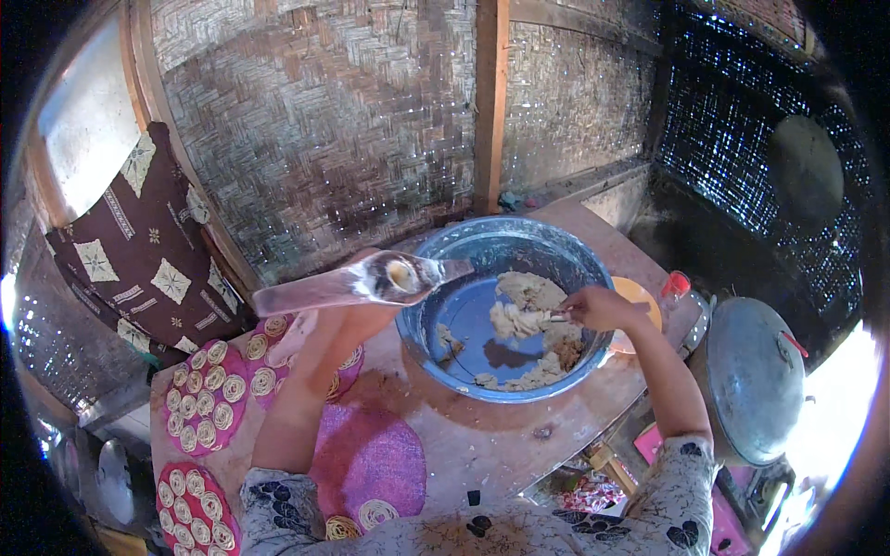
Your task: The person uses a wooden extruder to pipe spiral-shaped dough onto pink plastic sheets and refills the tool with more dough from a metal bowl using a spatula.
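Note:
My left hand (369,318) is closed around a long wooden press (320,289), raised at the left rim of a blue basin (505,396). A pale lump sits in the round hole of the press, with white smears around it. Over the basin, my right hand (593,308) grips a spoon (559,316) heaped with pale sticky dough (519,322). More dough (538,289) lies along the basin's far and right side, with crumbs on its blue bottom. My left fingers are mostly hidden by the press.
Round pink mats (236,361) with coiled dough strands stand at the table's left. A pink mat (371,463) nearer me carries two coils. Right of the basin are an orange plate (640,310), a red-capped container (677,283) and a large lidded metal pot (753,380). Woven walls (324,120) enclose the table.

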Demonstrator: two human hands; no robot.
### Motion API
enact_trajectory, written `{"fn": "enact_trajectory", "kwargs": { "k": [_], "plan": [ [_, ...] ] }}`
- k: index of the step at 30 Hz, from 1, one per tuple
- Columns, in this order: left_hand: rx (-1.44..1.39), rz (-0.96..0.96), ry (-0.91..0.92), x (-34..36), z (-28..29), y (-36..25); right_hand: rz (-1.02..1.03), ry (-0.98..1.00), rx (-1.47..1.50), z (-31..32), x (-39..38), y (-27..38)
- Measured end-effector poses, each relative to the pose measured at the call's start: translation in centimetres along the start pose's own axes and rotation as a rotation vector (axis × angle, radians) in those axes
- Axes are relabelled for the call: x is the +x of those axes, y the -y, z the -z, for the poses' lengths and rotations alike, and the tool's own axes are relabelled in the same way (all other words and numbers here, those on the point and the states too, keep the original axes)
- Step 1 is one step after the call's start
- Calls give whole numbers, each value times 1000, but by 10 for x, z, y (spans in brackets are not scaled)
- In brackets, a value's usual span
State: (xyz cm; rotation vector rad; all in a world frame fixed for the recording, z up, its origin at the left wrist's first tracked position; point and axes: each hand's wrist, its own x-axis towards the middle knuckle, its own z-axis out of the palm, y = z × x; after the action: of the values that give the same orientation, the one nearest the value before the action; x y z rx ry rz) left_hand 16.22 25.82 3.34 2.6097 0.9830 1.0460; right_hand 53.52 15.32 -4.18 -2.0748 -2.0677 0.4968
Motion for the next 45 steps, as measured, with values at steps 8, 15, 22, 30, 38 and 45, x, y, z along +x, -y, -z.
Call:
{"fn": "enact_trajectory", "kwargs": {
  "k": [8, 15, 22, 30, 38, 45],
  "plan": [
    [78, -119, -189, 28, -34, -27, 112, -515, 831, 31, -53, 124],
    [203, -92, -424, 59, -35, -54, 194, -746, 1000, -16, -27, 164],
    [419, -250, -380, 43, -22, -21, 267, -692, -177, 62, -75, 141],
    [217, -347, -152, 30, -30, -60, 595, -788, -764, 64, -58, 166],
    [137, -334, -238, 36, -47, 11, 383, -752, -644, 81, -96, 139],
    [223, -270, -108, 35, -34, -64, 422, -636, -693, 80, -69, 151]
  ]
}}
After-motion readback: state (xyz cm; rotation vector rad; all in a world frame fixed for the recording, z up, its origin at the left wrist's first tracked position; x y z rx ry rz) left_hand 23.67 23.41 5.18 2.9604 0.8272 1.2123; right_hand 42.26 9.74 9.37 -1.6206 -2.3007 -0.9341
